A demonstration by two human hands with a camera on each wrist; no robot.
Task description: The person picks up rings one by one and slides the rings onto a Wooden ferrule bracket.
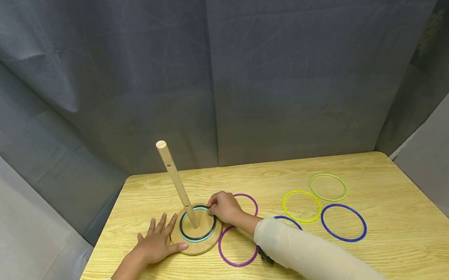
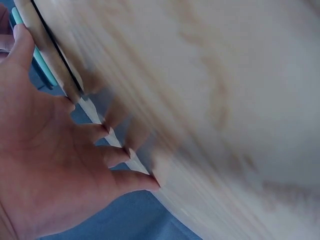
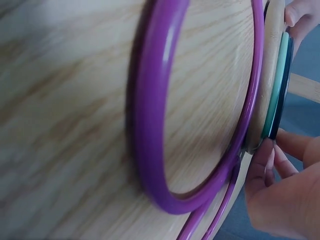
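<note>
- While the right hand pinches the thin dark-green plastic ring, that ring lies on a teal ring around the upright wooden peg.
- Left hand, fingers spread flat, presses beside the round wooden base.
- No writing shows.

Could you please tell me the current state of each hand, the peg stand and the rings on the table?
Left hand: fingers flat, touching base.
Right hand: fingers curled at the stacked rings.
Peg stand: upright.
Teal ring: on the base, around peg.
Dark ring: stacked on teal.
Loose rings: flat on table.
</note>
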